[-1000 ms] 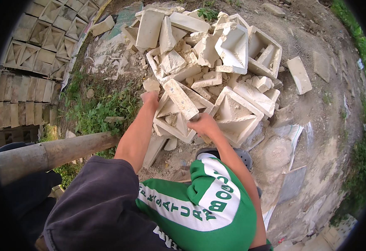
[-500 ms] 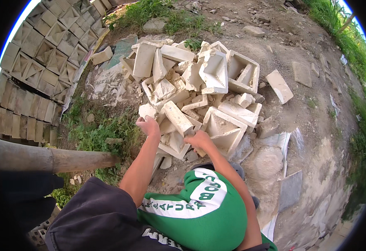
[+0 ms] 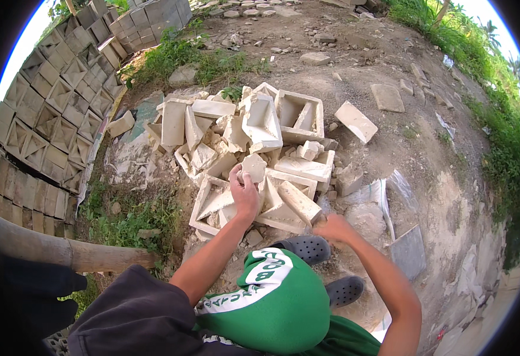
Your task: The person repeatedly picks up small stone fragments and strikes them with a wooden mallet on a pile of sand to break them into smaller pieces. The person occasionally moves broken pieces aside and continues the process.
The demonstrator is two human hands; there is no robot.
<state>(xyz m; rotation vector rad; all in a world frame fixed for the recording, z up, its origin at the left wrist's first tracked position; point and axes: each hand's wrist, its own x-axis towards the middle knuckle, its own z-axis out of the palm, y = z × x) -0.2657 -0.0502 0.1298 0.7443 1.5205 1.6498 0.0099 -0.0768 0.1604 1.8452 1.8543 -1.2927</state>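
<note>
My left hand (image 3: 246,194) grips a flat, pale chunk (image 3: 253,168) with ragged edges, fingers and thumb closed around its lower side, above the near part of a heap. My right hand (image 3: 333,229) is closed on the lower end of a longer pale block (image 3: 299,203), which slants up and left over the heap's near right edge. Below the hands lies the heap of broken, plaster-like box pieces (image 3: 260,121). An open pale box with inner slanted walls (image 3: 203,207) sits under my left wrist.
Stacked hollow blocks (image 3: 46,107) line the far left. A bamboo pole (image 3: 94,249) reaches in at the left. A flat slab (image 3: 356,121) lies right of the heap, and a grey tile (image 3: 409,252) lies nearer. My feet in grey clogs (image 3: 344,291) stand close to the heap.
Both hands have moved right across the heap with the chunk and the block still in them. The view has shifted, so the heap appears further left and both clogs show more.
</note>
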